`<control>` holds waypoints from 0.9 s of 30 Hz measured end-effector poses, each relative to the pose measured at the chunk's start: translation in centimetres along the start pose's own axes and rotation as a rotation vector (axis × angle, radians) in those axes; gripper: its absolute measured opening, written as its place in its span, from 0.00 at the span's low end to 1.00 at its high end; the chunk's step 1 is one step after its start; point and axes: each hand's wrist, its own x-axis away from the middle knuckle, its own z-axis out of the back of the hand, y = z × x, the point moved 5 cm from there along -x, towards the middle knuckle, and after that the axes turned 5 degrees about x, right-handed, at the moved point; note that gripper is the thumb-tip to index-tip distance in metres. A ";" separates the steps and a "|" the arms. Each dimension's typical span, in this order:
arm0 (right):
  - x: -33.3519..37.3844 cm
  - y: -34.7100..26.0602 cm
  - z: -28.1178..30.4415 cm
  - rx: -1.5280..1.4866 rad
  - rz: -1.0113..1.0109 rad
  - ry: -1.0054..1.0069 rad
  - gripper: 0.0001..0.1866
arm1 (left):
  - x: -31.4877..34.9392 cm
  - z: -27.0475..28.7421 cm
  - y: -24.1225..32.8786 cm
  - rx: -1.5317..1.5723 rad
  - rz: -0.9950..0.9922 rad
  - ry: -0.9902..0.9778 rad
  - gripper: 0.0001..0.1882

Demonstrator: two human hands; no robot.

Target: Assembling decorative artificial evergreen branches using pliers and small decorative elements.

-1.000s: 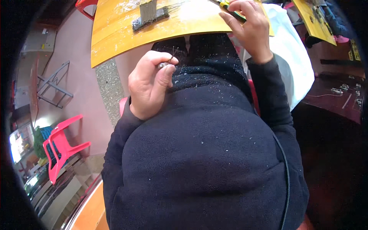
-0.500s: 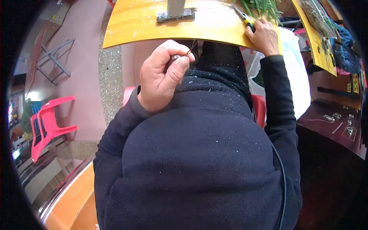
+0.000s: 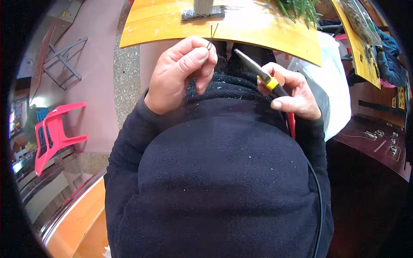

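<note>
The desk (image 3: pixel 258 36) runs out of my sight at the top. The left hand (image 3: pixel 178 71) pinches tightly just off its near edge; the right hand (image 3: pixel 299 92), earlier at the desk, now grips the pliers (image 3: pixel 260 73) over the lap (image 3: pixel 234 86). I can't see the lower part of the dark wire (image 3: pixel 211 38) inside the left hand.

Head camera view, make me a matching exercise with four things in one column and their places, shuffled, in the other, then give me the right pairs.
Things
1. long-nose pliers
2. thin dark wire
3. green sprigs
4. pink plastic chair

Places
A. on the yellow tabletop
B. pinched by the left hand
C. on the floor at the picture's left
D. in the right hand

Right pairs: 1-D, 2-B, 3-A, 4-C
</note>
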 end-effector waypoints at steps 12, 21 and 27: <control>-0.9 0.4 0.6 0.363 0.122 -0.081 0.22 | -0.4 0.9 -2.6 0.247 0.191 -0.200 0.12; -1.2 1.0 0.5 0.473 0.166 -0.184 0.23 | 0.0 1.2 -4.0 0.247 0.318 -0.257 0.13; -1.5 0.9 0.4 0.562 0.204 -0.237 0.21 | 0.4 1.2 -4.4 0.303 0.371 -0.349 0.13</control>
